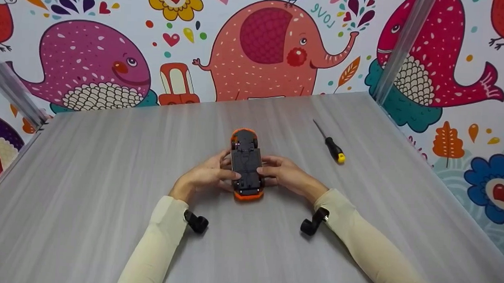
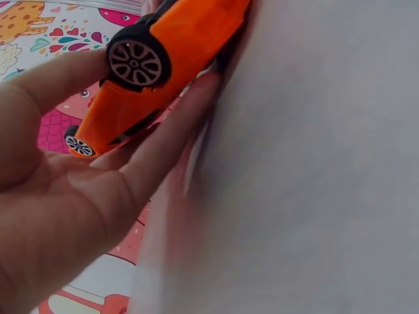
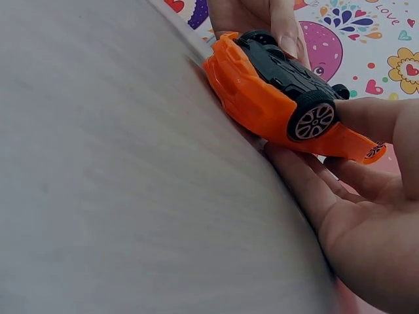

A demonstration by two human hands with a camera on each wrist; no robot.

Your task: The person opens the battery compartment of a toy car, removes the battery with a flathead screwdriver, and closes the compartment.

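Fingers (image 1: pixel 228 173) of both hands flank the upturned toy car (image 1: pixel 246 165).

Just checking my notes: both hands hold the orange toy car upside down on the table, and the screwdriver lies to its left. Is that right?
Not quite. The screwdriver lies to the right of the toy car, as the head view shows. The left hand and right hand do hold it upside down.

Glossy orange plastic toy car (image 1: pixel 247 165), matt wood-grain table (image 1: pixel 103 172)

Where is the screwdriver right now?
In the head view, the screwdriver lies on the table, untouched, beyond and outward of the right hand holding the upturned toy car.
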